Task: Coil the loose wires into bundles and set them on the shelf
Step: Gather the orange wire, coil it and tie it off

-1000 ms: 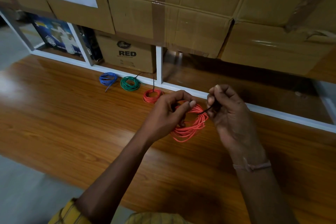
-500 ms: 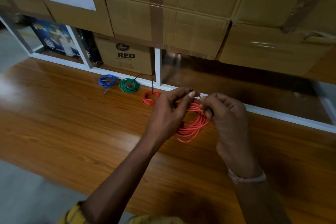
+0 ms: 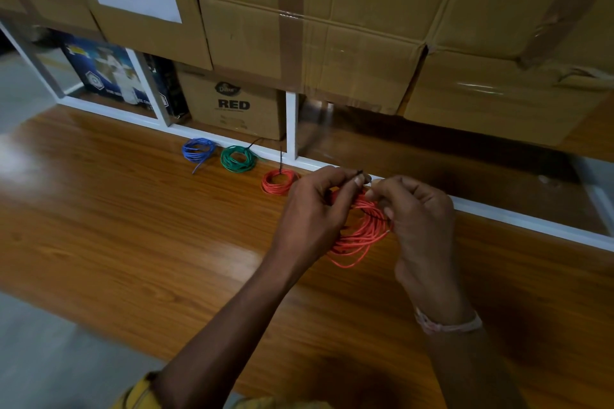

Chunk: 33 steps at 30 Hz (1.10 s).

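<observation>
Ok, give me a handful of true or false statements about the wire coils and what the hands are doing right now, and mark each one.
1. Both hands hold the orange wire coil. True: the left hand and right hand both grip it.
2. Three finished coils lie on the wooden shelf. True: a blue coil, a green coil and a small red coil.
3. The green coil lies left of the blue one. False: green lies to its right, between blue and red.
4. The orange coil rests inside the RED carton. False: it is held in front of it, over the shelf.
5. The small red coil is in the right hand. False: it lies untouched on the shelf.
</observation>
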Each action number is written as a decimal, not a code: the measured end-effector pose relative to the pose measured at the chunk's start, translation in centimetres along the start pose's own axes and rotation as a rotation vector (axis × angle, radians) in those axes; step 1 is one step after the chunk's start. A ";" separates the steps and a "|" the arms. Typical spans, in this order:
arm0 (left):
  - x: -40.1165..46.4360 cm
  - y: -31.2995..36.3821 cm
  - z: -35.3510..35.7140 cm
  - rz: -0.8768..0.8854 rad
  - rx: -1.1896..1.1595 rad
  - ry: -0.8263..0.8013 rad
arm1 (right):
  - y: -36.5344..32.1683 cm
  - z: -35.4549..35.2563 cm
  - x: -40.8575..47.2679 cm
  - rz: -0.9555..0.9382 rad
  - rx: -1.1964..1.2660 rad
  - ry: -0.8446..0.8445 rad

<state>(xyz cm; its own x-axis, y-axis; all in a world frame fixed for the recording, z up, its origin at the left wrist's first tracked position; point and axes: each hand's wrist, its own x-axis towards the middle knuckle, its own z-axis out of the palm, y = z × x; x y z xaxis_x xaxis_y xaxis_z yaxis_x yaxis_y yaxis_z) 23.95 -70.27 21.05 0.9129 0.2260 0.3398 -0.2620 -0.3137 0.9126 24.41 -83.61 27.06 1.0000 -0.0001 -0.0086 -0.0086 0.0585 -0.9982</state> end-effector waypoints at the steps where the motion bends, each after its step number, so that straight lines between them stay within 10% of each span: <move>1: 0.0 0.0 0.0 0.002 0.007 -0.003 | 0.0 0.0 0.0 0.001 -0.004 -0.005; 33: -0.4 0.7 0.2 0.223 0.407 0.013 | 0.3 -0.5 0.2 0.095 0.056 -0.055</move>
<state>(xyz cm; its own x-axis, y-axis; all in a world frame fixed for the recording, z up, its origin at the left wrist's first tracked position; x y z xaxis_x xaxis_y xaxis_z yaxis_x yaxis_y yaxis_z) 23.47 -70.74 21.57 0.8438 0.1226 0.5225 -0.3049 -0.6917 0.6547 24.65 -84.07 26.74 0.9931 0.0630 -0.0986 -0.1051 0.1110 -0.9883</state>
